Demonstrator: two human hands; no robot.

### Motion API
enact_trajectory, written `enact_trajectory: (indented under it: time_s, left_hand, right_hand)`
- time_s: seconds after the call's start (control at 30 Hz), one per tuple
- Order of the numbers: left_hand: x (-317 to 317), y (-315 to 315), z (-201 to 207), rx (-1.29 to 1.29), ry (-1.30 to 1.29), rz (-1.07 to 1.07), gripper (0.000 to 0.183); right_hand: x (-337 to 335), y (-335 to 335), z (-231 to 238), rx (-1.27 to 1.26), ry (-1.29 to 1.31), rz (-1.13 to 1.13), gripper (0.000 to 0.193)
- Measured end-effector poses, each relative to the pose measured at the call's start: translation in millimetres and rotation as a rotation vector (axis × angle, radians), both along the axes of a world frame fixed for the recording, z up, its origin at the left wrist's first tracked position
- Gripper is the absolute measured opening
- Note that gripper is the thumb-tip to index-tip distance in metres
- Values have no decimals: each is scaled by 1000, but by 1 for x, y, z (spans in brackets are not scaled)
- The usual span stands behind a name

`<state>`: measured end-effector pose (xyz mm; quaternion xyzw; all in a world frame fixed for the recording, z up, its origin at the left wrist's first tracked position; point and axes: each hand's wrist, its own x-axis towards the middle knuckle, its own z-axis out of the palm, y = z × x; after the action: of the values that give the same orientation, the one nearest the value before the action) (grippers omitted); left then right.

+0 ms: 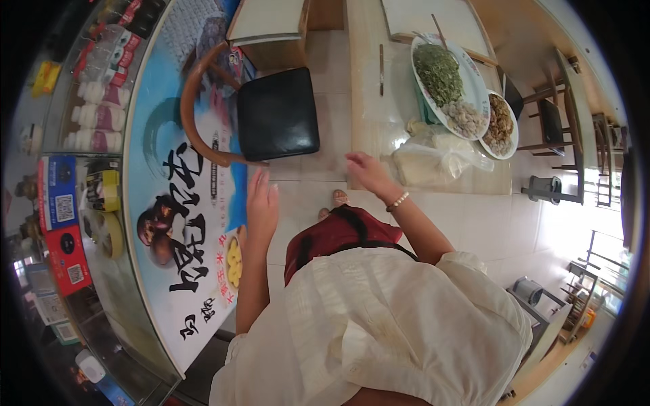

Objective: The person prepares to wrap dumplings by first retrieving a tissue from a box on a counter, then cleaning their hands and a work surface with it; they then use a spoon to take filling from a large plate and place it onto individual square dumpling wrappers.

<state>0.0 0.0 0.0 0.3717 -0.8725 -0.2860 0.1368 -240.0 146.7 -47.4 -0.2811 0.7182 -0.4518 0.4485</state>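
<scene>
My left hand (262, 203) hangs in front of me with fingers spread and nothing in it, above the tiled floor near the curved counter front (183, 223). My right hand (365, 172) reaches toward the near edge of the wooden table (365, 101), fingers loosely bent, holding nothing. A bead bracelet sits on that wrist. Just to the right of this hand lie clear plastic bags (433, 159) with pale contents. A chair with a black seat (277, 111) and a curved wooden back stands ahead of my left hand.
On the table are a large white plate (423, 91) with chopped greens and filling, a smaller plate (501, 125) of brown food, and a knife (381, 68). A glass counter with bottles and boxes runs on the left. Dark chairs stand at right.
</scene>
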Motion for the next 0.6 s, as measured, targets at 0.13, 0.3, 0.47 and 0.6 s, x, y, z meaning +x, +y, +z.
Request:
enact_trajectory:
  time_s: [0.13, 0.3, 0.47, 0.6]
  left_hand:
    - [21, 9, -29, 48, 159, 159, 35]
    - [-26, -5, 62, -132, 193, 96, 36]
    - [-3, 2, 109, -455, 228, 164, 30]
    - [30, 17, 126, -426, 291, 303, 31]
  right_hand:
    - [-51, 13, -25, -60, -52, -99, 38]
    - [-65, 50, -59, 51, -187, -220, 39]
    - [-77, -8, -54, 9, -111, 86, 41]
    - [-41, -55, -2, -62, -243, 247, 53]
